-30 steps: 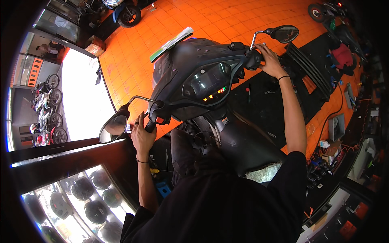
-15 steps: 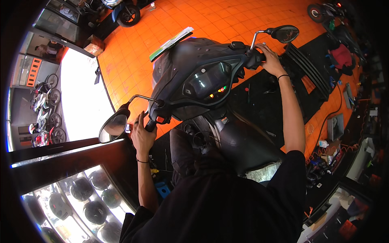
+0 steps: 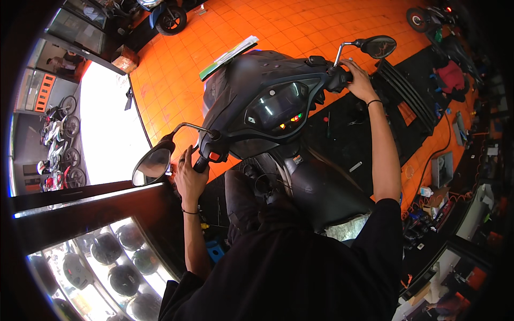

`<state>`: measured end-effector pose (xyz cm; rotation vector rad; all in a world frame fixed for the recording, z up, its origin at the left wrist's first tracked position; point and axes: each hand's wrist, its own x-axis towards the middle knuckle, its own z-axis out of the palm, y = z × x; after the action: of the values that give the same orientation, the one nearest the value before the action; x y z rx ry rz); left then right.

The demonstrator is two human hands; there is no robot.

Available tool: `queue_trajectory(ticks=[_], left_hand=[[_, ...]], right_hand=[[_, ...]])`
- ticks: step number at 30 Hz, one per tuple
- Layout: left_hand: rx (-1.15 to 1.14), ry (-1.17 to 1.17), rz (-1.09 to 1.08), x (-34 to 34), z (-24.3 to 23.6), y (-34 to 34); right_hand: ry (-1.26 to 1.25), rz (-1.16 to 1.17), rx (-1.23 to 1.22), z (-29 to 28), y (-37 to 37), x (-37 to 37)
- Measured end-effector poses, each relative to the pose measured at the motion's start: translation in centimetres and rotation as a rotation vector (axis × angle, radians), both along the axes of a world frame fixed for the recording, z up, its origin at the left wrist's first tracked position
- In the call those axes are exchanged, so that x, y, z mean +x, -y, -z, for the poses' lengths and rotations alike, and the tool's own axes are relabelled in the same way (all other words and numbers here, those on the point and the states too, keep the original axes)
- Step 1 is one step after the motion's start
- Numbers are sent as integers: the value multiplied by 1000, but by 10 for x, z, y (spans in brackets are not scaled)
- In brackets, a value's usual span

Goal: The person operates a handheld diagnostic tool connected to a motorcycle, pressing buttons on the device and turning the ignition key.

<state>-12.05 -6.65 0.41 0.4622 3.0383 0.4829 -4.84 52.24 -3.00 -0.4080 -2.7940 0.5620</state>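
A dark scooter (image 3: 257, 77) stands in front of me, its seat (image 3: 326, 184) by my legs. Yellow, red and green lights glow on its instrument panel (image 3: 276, 107). My left hand (image 3: 190, 181) is around the left handlebar grip (image 3: 201, 165), fingers reaching forward over the lever area. Beside its thumb is the switch housing with a red-orange button (image 3: 214, 156). My right hand (image 3: 358, 81) rests around the right handlebar end, fingers curled over the front; the grip is mostly hidden under it. Mirrors (image 3: 152, 163) rise from both sides of the handlebar.
Black matting (image 3: 342, 134) with a pale strip (image 3: 355, 166) lies right of the scooter on orange tiles (image 3: 176, 80). A black ramp-like rack (image 3: 407, 93) stands beyond my right hand. Helmets fill a lit case (image 3: 126, 278) at left. A person in red (image 3: 451, 75) crouches at far right.
The scooter and both hands sit very slightly farther right in the picture. The pale strip on the mat lies higher and shows more fully beside the seat. Both hands keep their places on the handlebar.
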Motion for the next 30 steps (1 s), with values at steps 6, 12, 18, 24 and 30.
queue_trajectory(ticks=[6, 12, 18, 24, 30], left_hand=[[-10, -10, -1, 0, -1, -1], [-11, 2, -5, 1, -3, -2], [-14, -1, -13, 1, -2, -1], [-3, -7, -3, 0, -1, -1], [-6, -44, 11, -1, 4, 2]], right_hand=[[31, 23, 4, -5, 4, 0], [50, 35, -17, -10, 7, 2], [59, 53, -6, -13, 13, 1], [33, 30, -38, -6, 4, 1], [25, 27, -42, -4, 3, -1]])
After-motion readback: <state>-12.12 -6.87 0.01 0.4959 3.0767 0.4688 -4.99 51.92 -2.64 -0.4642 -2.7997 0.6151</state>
